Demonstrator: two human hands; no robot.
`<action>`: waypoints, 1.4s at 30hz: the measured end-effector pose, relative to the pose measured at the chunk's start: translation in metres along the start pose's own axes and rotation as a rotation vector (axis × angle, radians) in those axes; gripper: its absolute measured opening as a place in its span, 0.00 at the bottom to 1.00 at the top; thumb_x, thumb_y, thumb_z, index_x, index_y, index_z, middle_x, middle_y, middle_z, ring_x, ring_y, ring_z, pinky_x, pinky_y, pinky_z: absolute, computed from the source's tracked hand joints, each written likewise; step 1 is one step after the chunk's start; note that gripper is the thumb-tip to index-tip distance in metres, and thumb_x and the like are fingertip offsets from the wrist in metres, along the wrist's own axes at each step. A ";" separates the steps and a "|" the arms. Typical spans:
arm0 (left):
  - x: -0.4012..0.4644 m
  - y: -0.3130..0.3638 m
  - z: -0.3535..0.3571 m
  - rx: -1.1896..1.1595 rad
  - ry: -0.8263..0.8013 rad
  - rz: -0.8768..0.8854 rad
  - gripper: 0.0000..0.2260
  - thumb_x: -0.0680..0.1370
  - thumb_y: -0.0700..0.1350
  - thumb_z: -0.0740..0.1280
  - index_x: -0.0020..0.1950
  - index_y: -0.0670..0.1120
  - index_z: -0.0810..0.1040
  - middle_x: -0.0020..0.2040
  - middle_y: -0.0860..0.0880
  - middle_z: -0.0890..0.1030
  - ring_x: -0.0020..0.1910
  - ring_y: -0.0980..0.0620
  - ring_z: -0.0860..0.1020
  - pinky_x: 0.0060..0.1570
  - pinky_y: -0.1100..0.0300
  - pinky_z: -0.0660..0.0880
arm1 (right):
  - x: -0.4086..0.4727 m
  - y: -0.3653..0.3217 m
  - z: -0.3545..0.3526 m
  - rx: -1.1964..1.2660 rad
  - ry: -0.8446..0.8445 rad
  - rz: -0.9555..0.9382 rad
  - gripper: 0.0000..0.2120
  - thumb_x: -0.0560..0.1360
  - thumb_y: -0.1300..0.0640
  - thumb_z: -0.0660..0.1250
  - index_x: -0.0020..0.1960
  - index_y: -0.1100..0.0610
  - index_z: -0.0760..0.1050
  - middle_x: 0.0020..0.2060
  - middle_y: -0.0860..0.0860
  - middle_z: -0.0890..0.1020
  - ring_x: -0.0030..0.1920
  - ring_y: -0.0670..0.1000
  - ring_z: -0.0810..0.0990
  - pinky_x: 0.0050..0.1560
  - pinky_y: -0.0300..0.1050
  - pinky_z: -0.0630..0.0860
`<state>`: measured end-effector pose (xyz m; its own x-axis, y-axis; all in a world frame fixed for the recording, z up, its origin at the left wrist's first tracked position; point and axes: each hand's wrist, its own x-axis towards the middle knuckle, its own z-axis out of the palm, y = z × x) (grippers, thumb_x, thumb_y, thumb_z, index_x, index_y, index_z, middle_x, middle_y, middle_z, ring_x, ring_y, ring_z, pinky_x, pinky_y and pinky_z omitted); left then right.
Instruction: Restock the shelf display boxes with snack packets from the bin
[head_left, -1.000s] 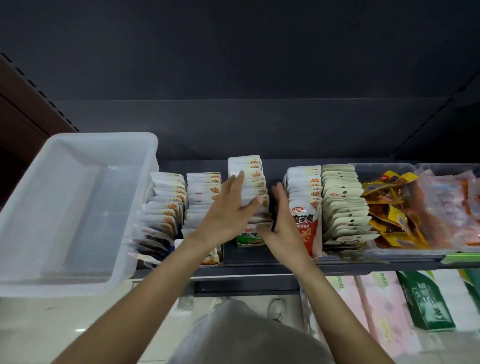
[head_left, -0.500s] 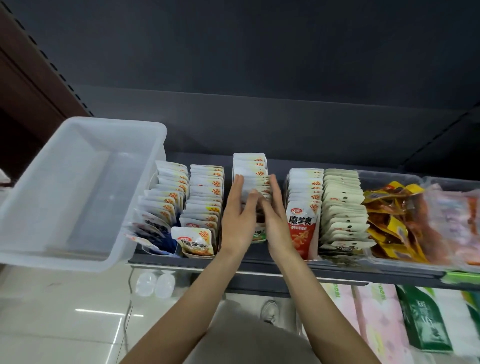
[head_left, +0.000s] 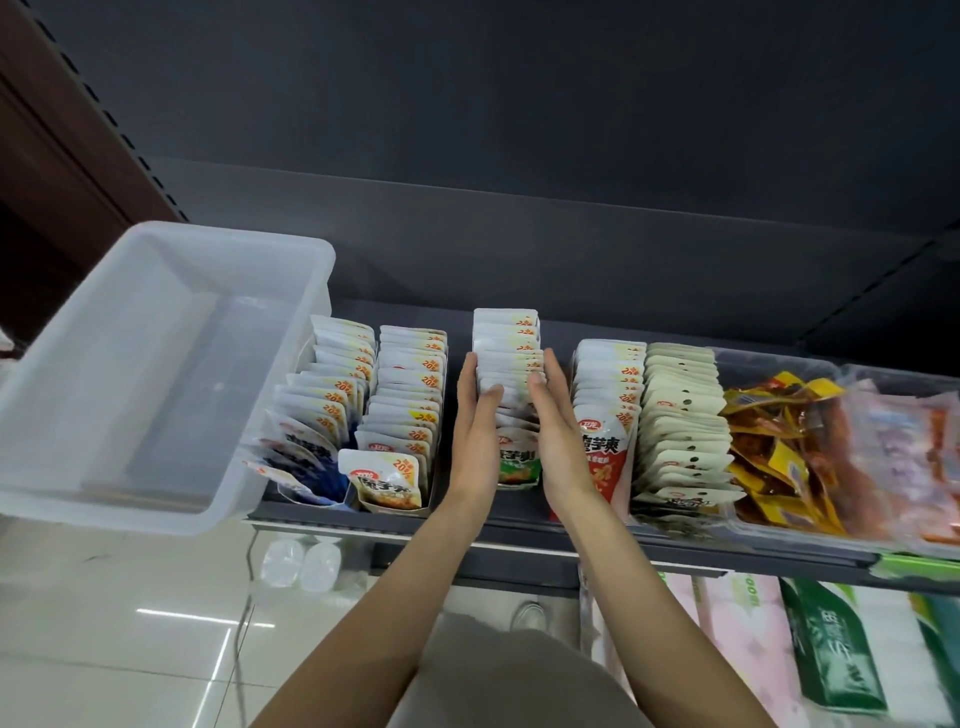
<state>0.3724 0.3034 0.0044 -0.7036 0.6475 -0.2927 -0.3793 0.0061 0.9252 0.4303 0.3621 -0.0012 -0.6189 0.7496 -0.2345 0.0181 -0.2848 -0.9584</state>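
Observation:
A row of white snack packets with a green-fronted one at the front (head_left: 508, 364) stands in the middle of the dark shelf (head_left: 519, 525). My left hand (head_left: 478, 431) lies flat against the row's left side, thumb over the packet tops. Flat against its right side is my right hand (head_left: 558, 436), fingers straight. The two palms squeeze the row between them. The translucent plastic bin (head_left: 150, 374) sits at the shelf's left end, overhanging the edge, with nothing visible inside.
Two packet rows in display boxes (head_left: 374, 410) stand left of my hands; a red-fronted row (head_left: 605, 415) and a pale green row (head_left: 680, 421) stand to the right. Clear tubs of yellow and orange snacks (head_left: 789, 447) follow. Tissue packs (head_left: 810, 649) lie below.
Both hands slid farther back along the middle row and straightened, now flat on its two sides. The view tilted and the bin shifted up in the frame.

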 end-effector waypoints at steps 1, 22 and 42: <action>0.000 0.001 0.000 -0.003 -0.017 -0.008 0.23 0.81 0.45 0.57 0.75 0.56 0.57 0.72 0.54 0.67 0.67 0.58 0.69 0.67 0.56 0.66 | -0.002 -0.001 -0.001 -0.004 -0.013 -0.003 0.23 0.81 0.51 0.56 0.75 0.45 0.57 0.66 0.38 0.69 0.57 0.28 0.70 0.52 0.26 0.70; 0.024 0.025 0.006 0.326 -0.005 0.062 0.21 0.82 0.47 0.55 0.75 0.49 0.59 0.70 0.60 0.65 0.69 0.61 0.63 0.66 0.72 0.57 | 0.059 -0.046 -0.008 -1.130 -0.058 -0.476 0.18 0.78 0.66 0.57 0.65 0.59 0.73 0.63 0.52 0.76 0.64 0.52 0.70 0.66 0.45 0.65; 0.022 0.013 0.003 0.067 0.029 -0.052 0.25 0.78 0.52 0.61 0.75 0.58 0.59 0.73 0.54 0.65 0.72 0.54 0.64 0.71 0.49 0.62 | 0.067 -0.061 -0.003 -1.718 -0.185 -0.635 0.17 0.74 0.65 0.63 0.60 0.50 0.75 0.48 0.52 0.83 0.47 0.59 0.81 0.39 0.46 0.68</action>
<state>0.3539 0.3202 0.0110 -0.7016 0.6223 -0.3470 -0.3756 0.0909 0.9223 0.3901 0.4320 0.0412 -0.9179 0.3864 0.0907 0.3879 0.9217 -0.0010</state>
